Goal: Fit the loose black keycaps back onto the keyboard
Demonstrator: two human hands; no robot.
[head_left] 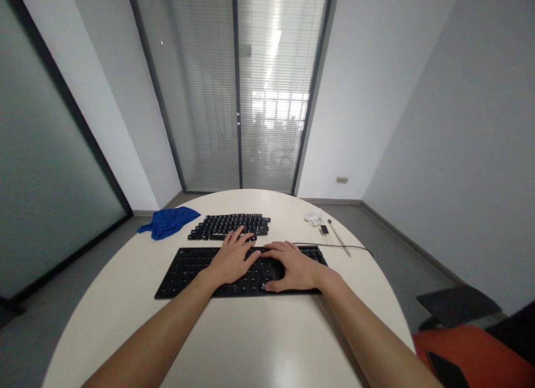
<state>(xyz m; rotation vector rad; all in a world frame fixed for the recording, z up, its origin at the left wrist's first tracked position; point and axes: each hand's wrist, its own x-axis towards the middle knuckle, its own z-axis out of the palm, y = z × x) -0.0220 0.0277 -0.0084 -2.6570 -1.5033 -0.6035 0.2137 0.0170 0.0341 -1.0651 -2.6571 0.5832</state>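
Observation:
A black keyboard base [192, 271] with small raised posts lies near the middle of the round table. Behind it, loose black keycaps [234, 223] are laid out in rows. My left hand [234, 260] rests over the base with its fingers spread, the fingertips reaching to the nearest keycaps; nothing shows in it. Over the right half of the base is my right hand [292, 265], its thumb apart from its curved fingers, also with nothing visible in it. The surface under both palms is hidden.
On the cream table [251, 343], a blue cloth [171, 222] lies at the back left. A thin brush [339, 238], a small dark tool [324, 229], white packaging [313, 218] and a black cable [351, 246] are at the right. A red chair [472, 354] stands right.

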